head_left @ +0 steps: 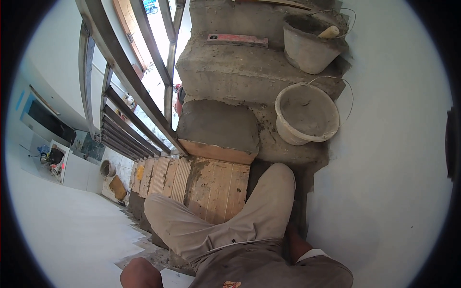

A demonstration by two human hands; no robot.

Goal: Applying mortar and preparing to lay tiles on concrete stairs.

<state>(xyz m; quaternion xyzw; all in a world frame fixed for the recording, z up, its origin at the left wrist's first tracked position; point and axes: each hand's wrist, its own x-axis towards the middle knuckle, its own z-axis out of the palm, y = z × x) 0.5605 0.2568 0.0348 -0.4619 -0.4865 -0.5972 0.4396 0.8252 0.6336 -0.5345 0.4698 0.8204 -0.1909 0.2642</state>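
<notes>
At the lower left, bare skin of my left arm [141, 274] shows; I cannot make out whether it is hand or elbow. My right forearm [297, 246] runs down beside my right thigh, its hand hidden. My bent legs [266, 204] rest over wooden boards [211, 185] smeared with cement. In front of me is a step topped with smooth grey mortar [216, 120], with a brown board [216, 150] along its face. To its right sits a bucket of grey mix [307, 111]. Higher up are another bucket with a tool handle [309, 50] and a pinkish level [237, 41].
Metal railing bars [134, 86] line the left, above a lower area with a small bucket [108, 169], a yellowish object [117, 187] and a white counter [74, 165] holding items. A white wall [384, 144] bounds the stairs on the right. Rough concrete steps [230, 72] rise ahead.
</notes>
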